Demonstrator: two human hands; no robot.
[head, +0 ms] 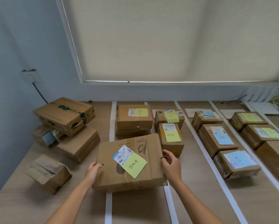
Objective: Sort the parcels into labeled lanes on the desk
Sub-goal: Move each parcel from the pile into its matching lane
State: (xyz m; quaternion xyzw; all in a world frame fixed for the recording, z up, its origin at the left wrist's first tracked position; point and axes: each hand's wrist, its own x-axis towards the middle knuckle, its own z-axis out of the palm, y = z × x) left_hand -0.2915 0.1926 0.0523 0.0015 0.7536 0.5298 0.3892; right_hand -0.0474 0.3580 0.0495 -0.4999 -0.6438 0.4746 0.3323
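Observation:
A large cardboard parcel (132,165) with a shipping label and a yellow-green sticky note sits in front of me, over the first lane between two white tape strips (108,206). My left hand (93,172) grips its left edge. On the opposite edge my right hand (171,165) grips the parcel, fingers curled round it. Behind it in the same lane is a stack of boxes with a yellow note (134,118). The lane to the right holds two yellow-noted boxes (171,135).
Unsorted boxes lie on the left: a tilted pile (64,115), a flat box (80,143) and a crumpled one (48,172). Blue-noted boxes (216,138) and more yellow-noted boxes (261,133) fill the right lanes. A wall and blind stand behind the desk.

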